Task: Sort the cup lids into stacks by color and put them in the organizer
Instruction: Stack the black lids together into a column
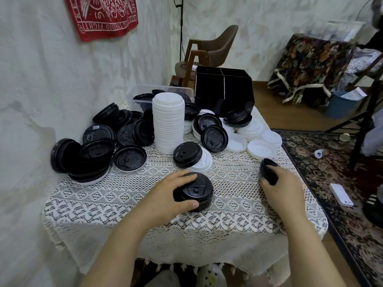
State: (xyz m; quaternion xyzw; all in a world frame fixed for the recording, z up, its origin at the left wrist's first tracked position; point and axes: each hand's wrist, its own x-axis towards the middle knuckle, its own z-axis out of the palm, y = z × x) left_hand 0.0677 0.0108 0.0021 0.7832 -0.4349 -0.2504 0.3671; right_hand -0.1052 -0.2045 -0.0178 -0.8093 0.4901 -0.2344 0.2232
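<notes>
- Our left hand [170, 196] is partly closed over a short stack of black lids [196, 192], with the fingers on its far rim and the thumb on its near rim.
- This stack lies flat on the lace tablecloth [207, 222] near the front of the table, tops upward and its axis upright.
- Our right hand [279, 188] curls round a second black bundle [268, 169], held on edge just above the cloth. Blur hides how many lids it has.
- A tall white stack [168, 123] stands upright at mid-table, between the loose black lids [99, 150] on the left and the loose white lids [257, 139] on the right.
- The organizer [224, 90], a black box with divided compartments, sits at the far edge of the table.
- The lids are round, glossy plastic with raised rims and moulded sip tabs. The cloth is openwork with a diamond pattern.
</notes>
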